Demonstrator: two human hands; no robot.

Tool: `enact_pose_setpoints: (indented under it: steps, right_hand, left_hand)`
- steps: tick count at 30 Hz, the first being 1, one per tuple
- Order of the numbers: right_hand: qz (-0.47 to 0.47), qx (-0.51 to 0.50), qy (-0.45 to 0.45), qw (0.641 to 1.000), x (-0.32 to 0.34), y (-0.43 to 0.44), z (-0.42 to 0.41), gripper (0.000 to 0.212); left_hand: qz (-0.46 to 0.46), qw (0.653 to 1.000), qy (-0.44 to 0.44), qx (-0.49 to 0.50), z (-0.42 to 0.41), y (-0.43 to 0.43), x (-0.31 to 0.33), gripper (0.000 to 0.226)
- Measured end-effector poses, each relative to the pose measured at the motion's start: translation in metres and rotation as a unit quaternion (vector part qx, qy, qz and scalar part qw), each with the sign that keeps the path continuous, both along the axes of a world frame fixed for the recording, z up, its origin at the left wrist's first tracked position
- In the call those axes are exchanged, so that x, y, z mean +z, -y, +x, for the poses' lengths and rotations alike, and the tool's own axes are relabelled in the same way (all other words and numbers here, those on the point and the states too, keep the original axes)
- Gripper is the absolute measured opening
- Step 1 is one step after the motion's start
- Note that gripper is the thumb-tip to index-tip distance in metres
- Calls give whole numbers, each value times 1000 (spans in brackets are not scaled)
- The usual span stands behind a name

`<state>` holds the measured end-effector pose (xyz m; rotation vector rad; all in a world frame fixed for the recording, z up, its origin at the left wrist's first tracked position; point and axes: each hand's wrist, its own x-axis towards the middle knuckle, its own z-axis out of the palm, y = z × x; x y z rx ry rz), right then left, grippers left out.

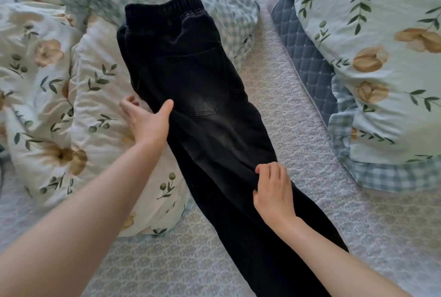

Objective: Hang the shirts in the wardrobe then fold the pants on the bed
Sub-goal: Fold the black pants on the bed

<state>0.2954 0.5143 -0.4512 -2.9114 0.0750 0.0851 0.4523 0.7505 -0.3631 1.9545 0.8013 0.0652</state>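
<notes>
The black, faded denim pants (191, 70) lie lengthwise on the bed, already doubled leg over leg. Their ribbed elastic waistband (164, 8) is at the far end and the legs run off the near edge of the view. Their left side rides up on the puffy cream duvet with leaf and flower print (95, 106), and the right side lies on the grey patterned bedspread (286, 117).

The left hand (145, 122) is spread at the seat's left edge, thumb resting on the dark cloth and fingers out over the duvet. The right hand (274, 191) has its fingers curled and pinches a ridge of fabric at the thigh (probably to smooth or straighten it).

The uneven base is the likely trouble. With half the garment on soft bedding, a tug from the right could slide the upper leg off the lower one, or leave a crease that makes the next fold crooked. The hidden hems may also be misaligned.
</notes>
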Motion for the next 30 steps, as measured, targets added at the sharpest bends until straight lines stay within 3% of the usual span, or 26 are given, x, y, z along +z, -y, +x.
enact_pose_setpoints:
  steps: [4, 8, 12, 16, 19, 22, 25, 30]
  right_hand:
    - [-61, -12, -6, 998, -2, 14, -30, 43]
    - [-52, -16, -28, 998, -2, 29, -55, 60]
    - [-21, -52, -33, 998, 6, 52, -85, 71]
    - [-22, -135, -63, 989, 9, 89, -130, 84]
    - [65, -258, -146, 953, 12, 110, -167, 94]
    - [161, -318, -195, 914, 13, 114, -200, 94]
    - [209, -356, -225, 883, 14, 107, -222, 98]
    - [241, -381, -208, 868, 22, 99, -240, 74]
  left_hand:
    - [-108, 991, -79, 4, -42, 27, -17, 53]
    - [-171, 968, -172, -65, -90, 60, -37, 33]
    - [-147, 956, -241, -80, -158, 86, -71, 26]
    - [-70, 952, -296, -29, -231, 95, -106, 31]
    - [-101, 939, -329, -6, -272, 101, -112, 35]
    - [-228, 917, -325, -44, -307, 113, -106, 24]
    - [-335, 871, -337, -122, -338, 128, -92, 20]
    - [-327, 865, -331, -187, -386, 126, -68, 22]
